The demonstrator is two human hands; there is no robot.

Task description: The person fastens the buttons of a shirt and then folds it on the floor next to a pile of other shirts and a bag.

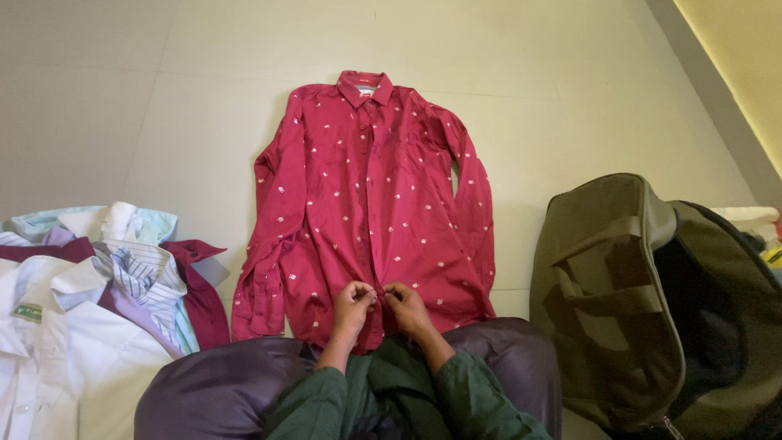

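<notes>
Pale floor tiles frame the red patterned shirt point(371, 195) at centre frame; your left hand point(353, 300) and right hand point(405, 303) pinch its lower placket together, so keep both front edges aligned.

The floor point(570, 90) fills most of the frame — pale, off-white tiles with thin grout lines crossing the upper left and upper middle. Its surface is smooth and slightly glossy, lit softly and evenly, with faint shadows only. In the upper right corner a grey skirting strip point(717, 98) runs diagonally down towards the right edge, and above it sits a pale yellow wall point(749, 49) — brighter than the floor, with a thin light line along its base. No windows or furniture show; where the light comes from cannot be told.
</notes>
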